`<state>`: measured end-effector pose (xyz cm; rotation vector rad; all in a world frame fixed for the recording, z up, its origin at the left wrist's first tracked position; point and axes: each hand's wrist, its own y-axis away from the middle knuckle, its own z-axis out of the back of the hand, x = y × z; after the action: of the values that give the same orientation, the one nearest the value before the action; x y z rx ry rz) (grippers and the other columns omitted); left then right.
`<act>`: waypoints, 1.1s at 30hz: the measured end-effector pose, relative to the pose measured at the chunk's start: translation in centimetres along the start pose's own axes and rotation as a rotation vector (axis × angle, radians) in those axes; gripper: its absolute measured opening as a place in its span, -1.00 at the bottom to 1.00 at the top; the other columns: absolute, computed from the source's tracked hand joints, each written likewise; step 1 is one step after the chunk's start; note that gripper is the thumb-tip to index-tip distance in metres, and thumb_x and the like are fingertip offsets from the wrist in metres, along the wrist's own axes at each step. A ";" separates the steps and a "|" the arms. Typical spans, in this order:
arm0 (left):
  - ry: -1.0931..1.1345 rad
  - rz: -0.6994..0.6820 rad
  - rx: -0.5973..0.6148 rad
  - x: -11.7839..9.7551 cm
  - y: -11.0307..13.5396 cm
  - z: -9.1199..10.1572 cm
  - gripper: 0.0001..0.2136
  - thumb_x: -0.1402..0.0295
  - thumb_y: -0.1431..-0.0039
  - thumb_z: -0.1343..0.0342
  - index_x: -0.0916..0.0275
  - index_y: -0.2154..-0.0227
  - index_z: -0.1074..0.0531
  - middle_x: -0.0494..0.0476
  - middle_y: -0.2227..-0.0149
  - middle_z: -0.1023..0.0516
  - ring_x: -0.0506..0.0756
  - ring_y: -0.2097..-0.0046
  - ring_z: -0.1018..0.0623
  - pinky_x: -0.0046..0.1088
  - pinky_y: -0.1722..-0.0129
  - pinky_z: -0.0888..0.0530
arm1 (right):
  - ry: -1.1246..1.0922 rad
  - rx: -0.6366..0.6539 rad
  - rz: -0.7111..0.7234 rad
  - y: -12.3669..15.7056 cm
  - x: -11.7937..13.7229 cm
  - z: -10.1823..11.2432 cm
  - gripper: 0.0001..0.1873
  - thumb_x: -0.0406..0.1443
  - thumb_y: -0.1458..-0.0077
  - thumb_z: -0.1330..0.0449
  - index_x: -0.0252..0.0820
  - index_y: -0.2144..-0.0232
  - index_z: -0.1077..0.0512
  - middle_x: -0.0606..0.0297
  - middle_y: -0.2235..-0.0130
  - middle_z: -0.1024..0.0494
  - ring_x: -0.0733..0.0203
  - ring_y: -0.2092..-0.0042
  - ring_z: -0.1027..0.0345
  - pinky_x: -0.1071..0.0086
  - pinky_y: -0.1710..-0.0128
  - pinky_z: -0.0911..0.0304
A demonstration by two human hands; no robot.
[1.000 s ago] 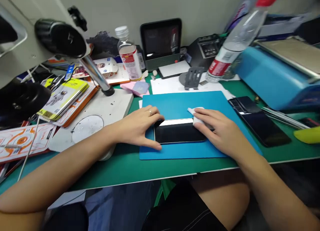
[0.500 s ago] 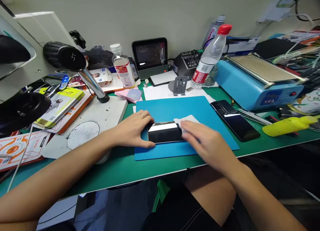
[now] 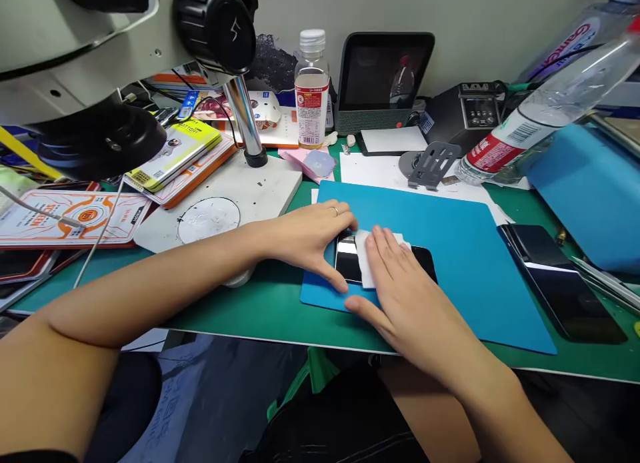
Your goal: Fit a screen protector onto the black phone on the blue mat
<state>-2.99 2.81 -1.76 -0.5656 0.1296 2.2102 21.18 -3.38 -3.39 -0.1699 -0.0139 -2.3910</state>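
Note:
A black-screened smartphone (image 3: 349,257) lies lengthwise on the blue mat (image 3: 505,313). My left hand (image 3: 315,239) steadies its left end, fingers at the far corner and thumb by the near edge. Across the middle of the screen, my right hand (image 3: 400,283) presses a white wipe (image 3: 366,266) down with straight fingers. Its thumb is spread away from the fingers, over the mat's near side. The wipe and the right hand hide the middle of the phone; its right end (image 3: 425,259) shows beyond the fingers.
A microscope (image 3: 215,29) overhangs the left side, its pale base (image 3: 270,183) beside the mat. Bottles (image 3: 311,96), a smart display (image 3: 387,76) and a metal stand (image 3: 434,166) are behind. Another dark phone (image 3: 565,283) lies at the mat's right edge, near a blue machine (image 3: 595,189).
The wipe has moved left over the phone's screen under my right hand, whose fingers now lie flatter. My left hand stays at the phone's left end. The camera view has turned left and closer.

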 end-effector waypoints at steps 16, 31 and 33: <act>0.221 -0.020 0.011 0.7 0.2 0.3 0.02 -0.43 -0.17 0.41 0.42 -0.29 -0.22 0.48 -0.08 -0.45 0.34 -0.08 -0.42 -0.07 -0.13 -0.32 | 0.079 -0.087 0.025 4.0 -1.7 -0.5 0.06 0.22 -0.27 0.03 -0.50 -0.45 0.10 -0.28 -0.46 -0.01 -0.30 -0.47 0.11 -0.21 -0.35 -0.10; 0.285 0.099 -0.074 0.1 0.4 0.2 0.07 -0.44 -0.11 0.59 0.35 -0.35 -0.12 0.45 -0.10 -0.47 0.33 -0.05 -0.46 -0.09 -0.05 -0.38 | -0.140 0.026 -0.196 -2.8 2.7 0.1 0.34 0.43 -0.08 0.11 -0.66 -0.42 0.07 -0.33 -0.47 0.19 -0.30 -0.50 0.40 -0.16 -0.45 0.21; 0.289 0.105 -0.087 0.2 0.4 0.2 0.06 -0.44 -0.12 0.60 0.33 -0.35 -0.14 0.47 -0.13 -0.46 0.33 -0.06 -0.47 -0.09 -0.05 -0.39 | -0.199 0.021 -0.172 -3.5 3.7 0.0 0.32 0.41 -0.11 0.12 -0.63 -0.44 0.11 -0.28 -0.48 0.21 -0.26 -0.50 0.42 -0.14 -0.46 0.25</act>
<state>-3.47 2.68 -1.73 -0.9448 0.2182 2.2313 16.12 -3.35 -2.77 -0.4107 -0.1518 -2.5340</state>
